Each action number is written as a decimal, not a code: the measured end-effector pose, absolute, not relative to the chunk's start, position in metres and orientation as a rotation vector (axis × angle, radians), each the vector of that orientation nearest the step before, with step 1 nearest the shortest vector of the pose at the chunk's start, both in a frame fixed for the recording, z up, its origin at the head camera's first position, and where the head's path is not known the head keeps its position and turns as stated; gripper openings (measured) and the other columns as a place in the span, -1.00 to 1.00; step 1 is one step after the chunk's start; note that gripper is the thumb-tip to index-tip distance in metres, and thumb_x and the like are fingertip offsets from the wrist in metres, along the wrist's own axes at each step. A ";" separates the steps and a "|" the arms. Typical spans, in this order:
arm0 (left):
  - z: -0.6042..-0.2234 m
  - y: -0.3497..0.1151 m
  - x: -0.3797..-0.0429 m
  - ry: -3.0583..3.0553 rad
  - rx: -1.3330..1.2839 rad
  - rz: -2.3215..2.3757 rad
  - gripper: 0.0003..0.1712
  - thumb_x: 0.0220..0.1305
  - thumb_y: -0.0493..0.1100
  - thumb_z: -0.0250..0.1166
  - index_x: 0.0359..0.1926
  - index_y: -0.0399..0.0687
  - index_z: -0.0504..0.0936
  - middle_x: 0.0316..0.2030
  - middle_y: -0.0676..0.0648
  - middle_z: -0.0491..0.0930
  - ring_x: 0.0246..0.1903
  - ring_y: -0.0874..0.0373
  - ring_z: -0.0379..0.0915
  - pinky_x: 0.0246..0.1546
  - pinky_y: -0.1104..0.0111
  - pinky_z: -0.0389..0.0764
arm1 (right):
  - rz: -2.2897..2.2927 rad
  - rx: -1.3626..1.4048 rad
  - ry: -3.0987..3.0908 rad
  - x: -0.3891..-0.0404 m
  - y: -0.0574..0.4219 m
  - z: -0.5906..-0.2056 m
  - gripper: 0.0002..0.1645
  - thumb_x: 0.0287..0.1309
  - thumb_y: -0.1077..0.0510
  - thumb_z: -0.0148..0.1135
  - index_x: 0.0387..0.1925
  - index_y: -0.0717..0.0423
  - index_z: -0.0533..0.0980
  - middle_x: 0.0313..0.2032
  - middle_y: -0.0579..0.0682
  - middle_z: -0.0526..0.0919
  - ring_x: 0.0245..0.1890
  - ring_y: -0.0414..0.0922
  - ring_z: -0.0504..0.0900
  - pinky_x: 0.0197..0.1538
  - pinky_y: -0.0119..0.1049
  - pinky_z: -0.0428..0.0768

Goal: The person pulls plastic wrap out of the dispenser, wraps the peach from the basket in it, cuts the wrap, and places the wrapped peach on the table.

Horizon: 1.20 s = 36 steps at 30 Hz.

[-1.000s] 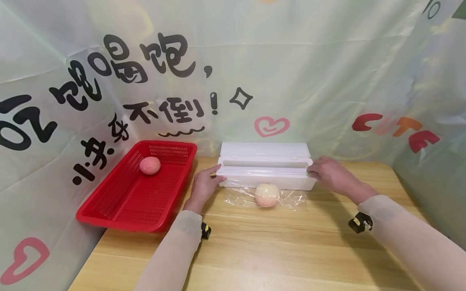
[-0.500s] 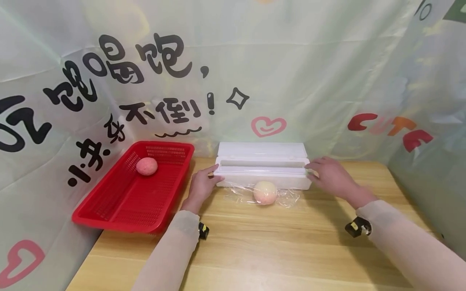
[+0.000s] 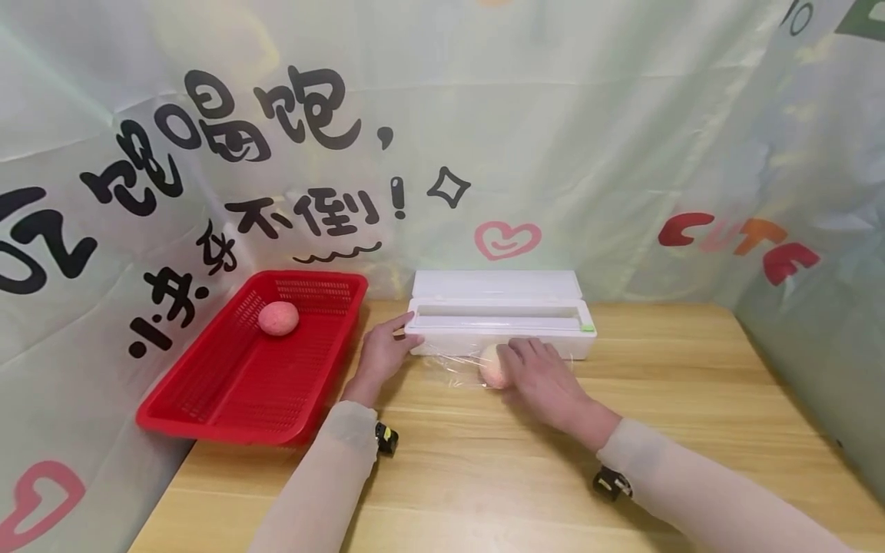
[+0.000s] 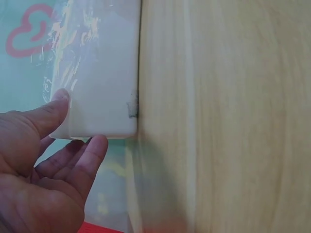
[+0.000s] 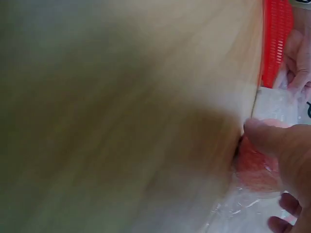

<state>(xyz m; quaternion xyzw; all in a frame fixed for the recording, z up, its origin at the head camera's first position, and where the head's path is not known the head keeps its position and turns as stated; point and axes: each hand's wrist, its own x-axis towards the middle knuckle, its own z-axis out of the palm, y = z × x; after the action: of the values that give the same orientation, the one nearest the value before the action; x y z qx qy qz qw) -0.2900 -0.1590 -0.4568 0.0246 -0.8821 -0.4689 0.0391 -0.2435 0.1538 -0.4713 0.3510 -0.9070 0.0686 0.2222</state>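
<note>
Peach (image 3: 492,367): on tabletop (image 3: 449,480), approx. ctr of head view, just on the 6 o'clock side of the plastic-wrap dispenser (image 3: 477,342), under clear wrap (image 3: 448,367). Looks round, no obvious long axis; can't tell if it touches the box.
R hand (image 3: 549,384): at peach, which lies abt 9–10 o'clock fm its knuckles. Fingers part-bent over the fruit's 3 o'clock side, thumb at its 6 o'clock side; can't tell if it's actually gripped.
L hand (image 3: 382,353): pinches dispenser's 9 o'clock end betw. thumb & fingers.
Key relation: R hand's the nearer one by far; fm L hand, peach is well apart, abt 3 o'clock. Dispenser's long axis runs 9-to-3, w/ wrap coming off twd 6, across peach.
Lid (image 3: 496,285): white, up at dispenser's 12 o'clock side; green tab (image 3: 587,328) at the 3 o'clock end.
Red basket (image 3: 228,438): 9 o'clock fm L hand; holds pink second peach (image 3: 279,318) twd its 12 o'clock end.
</note>
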 end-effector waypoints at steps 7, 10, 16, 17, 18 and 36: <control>-0.456 -0.160 -0.288 -2.672 0.052 -1.531 -0.35 0.38 -0.12 0.47 0.45 0.10 0.55 0.39 -0.17 0.55 0.25 -0.12 0.61 0.08 0.17 0.74 | 0.182 0.980 -2.498 -0.251 0.151 -0.476 -0.27 0.06 -0.05 0.62 0.13 0.16 0.45 0.08 0.14 0.56 0.02 0.14 0.53 0.08 -0.01 0.55; -0.457 -0.161 -0.289 -2.644 0.040 -1.623 -0.35 0.41 -0.17 0.43 0.48 0.09 0.52 0.41 -0.17 0.53 0.26 -0.14 0.60 0.10 0.16 0.73 | 0.184 1.017 -2.495 -0.252 0.152 -0.475 -0.20 -0.01 -0.14 0.64 0.13 0.14 0.47 0.08 0.11 0.57 0.03 0.11 0.54 0.08 -0.03 0.54; -0.451 -0.168 -0.286 -2.593 0.045 -1.640 -0.38 0.47 -0.22 0.25 0.51 0.03 0.46 0.39 -0.20 0.53 0.29 -0.20 0.56 0.22 0.01 0.66 | 0.224 1.118 -2.513 -0.242 0.151 -0.464 -0.18 -0.08 -0.25 0.61 0.08 0.13 0.53 0.01 0.08 0.62 0.03 0.08 0.56 0.05 -0.01 0.58; -0.448 -0.168 -0.284 -2.584 0.034 -1.593 -0.39 0.46 -0.22 0.24 0.50 0.00 0.47 0.38 -0.21 0.55 0.28 -0.21 0.57 0.21 0.00 0.66 | 0.235 1.133 -2.545 -0.240 0.151 -0.461 -0.17 -0.07 -0.28 0.61 0.10 0.13 0.54 0.02 0.08 0.62 0.05 0.08 0.57 0.07 0.00 0.60; -0.445 -0.167 -0.281 -2.584 0.020 -1.536 -0.41 0.45 -0.21 0.23 0.47 -0.01 0.50 0.36 -0.20 0.56 0.26 -0.19 0.58 0.21 -0.01 0.65 | 0.244 1.146 -2.584 -0.237 0.151 -0.458 -0.13 -0.07 -0.31 0.60 0.12 0.14 0.55 0.03 0.07 0.62 0.06 0.07 0.57 0.10 0.01 0.61; -0.415 -0.081 -0.204 -2.852 -1.296 -0.483 -0.41 0.26 0.16 0.54 0.26 0.17 0.66 0.05 0.16 0.68 0.03 0.24 0.60 0.20 0.33 0.57 | 1.235 1.484 -3.169 -0.258 0.150 -0.435 -0.81 0.15 -0.01 0.34 -0.19 -0.12 0.69 -0.38 -0.20 0.68 -0.38 -0.26 0.60 -0.23 -0.33 0.62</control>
<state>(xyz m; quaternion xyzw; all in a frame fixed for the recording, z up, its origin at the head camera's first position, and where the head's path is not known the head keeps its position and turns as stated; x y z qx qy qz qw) -0.2038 -0.0808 -0.4146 -0.4088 -0.8997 -0.1524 -0.0139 -0.2583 0.1504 -0.4354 0.3839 -0.8196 0.3193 -0.2808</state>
